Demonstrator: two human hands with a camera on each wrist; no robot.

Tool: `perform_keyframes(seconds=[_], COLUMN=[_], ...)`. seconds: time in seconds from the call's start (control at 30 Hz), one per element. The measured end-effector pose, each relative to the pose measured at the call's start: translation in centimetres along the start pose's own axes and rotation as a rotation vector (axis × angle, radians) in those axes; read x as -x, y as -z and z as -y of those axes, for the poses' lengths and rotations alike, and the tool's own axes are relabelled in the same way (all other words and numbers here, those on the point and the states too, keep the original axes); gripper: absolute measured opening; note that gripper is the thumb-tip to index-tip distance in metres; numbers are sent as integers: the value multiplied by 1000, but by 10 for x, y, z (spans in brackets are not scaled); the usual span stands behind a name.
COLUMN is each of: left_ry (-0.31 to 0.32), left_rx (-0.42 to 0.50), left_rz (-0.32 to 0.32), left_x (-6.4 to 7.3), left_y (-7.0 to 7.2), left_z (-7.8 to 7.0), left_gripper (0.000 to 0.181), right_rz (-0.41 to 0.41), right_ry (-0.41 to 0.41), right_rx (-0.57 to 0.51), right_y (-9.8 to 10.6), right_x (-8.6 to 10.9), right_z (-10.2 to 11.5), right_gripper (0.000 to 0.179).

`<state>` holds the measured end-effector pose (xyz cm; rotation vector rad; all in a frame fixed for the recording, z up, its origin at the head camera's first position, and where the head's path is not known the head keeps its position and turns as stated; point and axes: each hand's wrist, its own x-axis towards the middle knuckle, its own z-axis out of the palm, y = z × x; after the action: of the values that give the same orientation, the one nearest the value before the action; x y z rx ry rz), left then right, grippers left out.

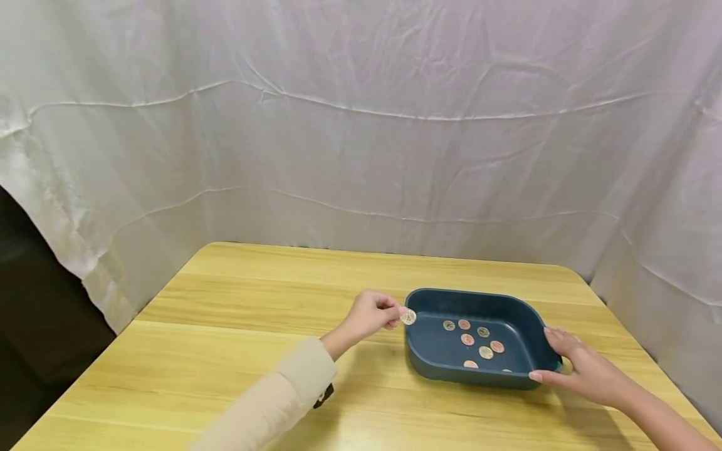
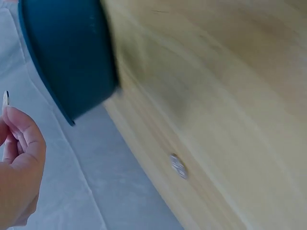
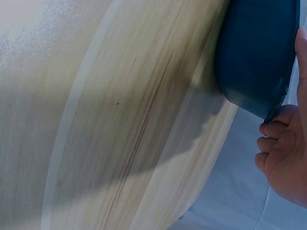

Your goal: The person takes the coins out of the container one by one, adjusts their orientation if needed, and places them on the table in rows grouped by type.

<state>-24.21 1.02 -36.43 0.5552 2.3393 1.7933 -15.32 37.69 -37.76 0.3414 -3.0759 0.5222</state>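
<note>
My left hand (image 1: pixel 375 313) pinches a coin (image 1: pixel 408 317) between thumb and fingertips, just at the left end of a dark blue basin (image 1: pixel 420 357). In the left wrist view the pinched coin (image 2: pixel 5 98) shows edge-on, raised above the table. At the basin's right end my right hand (image 1: pixel 586 369) grips the rim, thumb on the near side and fingers farther back. Curled fingertips (image 3: pixel 265 128) show under the rim in the right wrist view. Several copper and gold-toned coins (image 1: pixel 467 339) lie spread on the basin's floor; the near wall partly hides some.
Another coin (image 2: pixel 178 166) lies on the wooden table (image 1: pixel 225 351) in the left wrist view; I cannot make it out in the head view. Pale curtains (image 1: pixel 361 156) hang behind the table and along its sides.
</note>
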Motion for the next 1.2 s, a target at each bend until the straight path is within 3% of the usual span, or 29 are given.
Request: perform_keyframes(seconds=[0.4,0.8,1.03,1.2], left_ry=[60,117,239,313], left_rx=[-40,-77,-3,-3], left_rz=[-94,-226,-292,-313], left_x=[17,24,22,20], left_y=[31,58,72,78], left_z=[20,46,58,63], left_gripper=[16,13,11,12], right_rz=[12,15,12,11], right_ry=[-15,-19,-15,-13], right_rx=[7,16,11,13], right_y=[0,1,2,2], right_x=[0,0,1,1], right_z=[0,2,3,3], right_gripper=[91,91,91,91])
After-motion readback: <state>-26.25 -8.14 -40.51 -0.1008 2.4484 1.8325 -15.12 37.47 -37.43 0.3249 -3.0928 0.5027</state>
